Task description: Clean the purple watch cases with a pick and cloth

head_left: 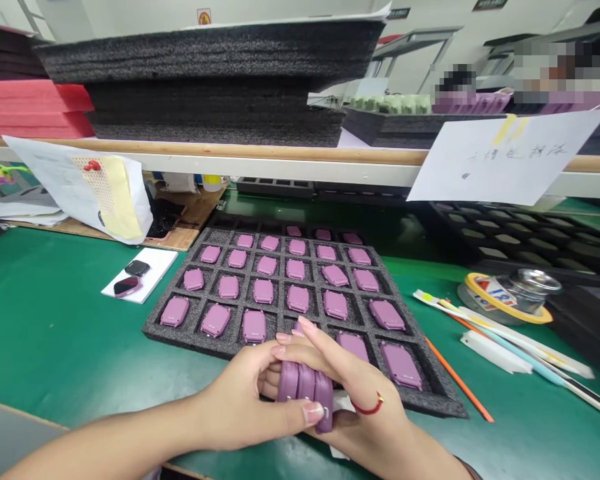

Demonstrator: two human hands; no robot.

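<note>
Several purple watch cases (306, 387) stand side by side in a small stack, pressed between my two hands. My left hand (240, 393) is closed round the stack's left side, its thumb lying across the front. From the right, my right hand (363, 390) cups the stack, with fingers laid over its top; a red cord circles the base of its thumb. Some white sheet or cloth (341, 400) shows beneath the right hand. Just beyond is a black foam tray (443, 383), whose compartments hold many more purple cases, such as one at the front right (401, 365). My hands hide part of its front row.
Left of the tray, two small watch-like pieces (133, 277) lie on a white pad (156, 267). To the right are brushes (520, 340), an orange stick (460, 380) and a glass jar with metal lid (510, 297). A shelf (280, 163) with foam stacks (205, 100) crosses above the bench.
</note>
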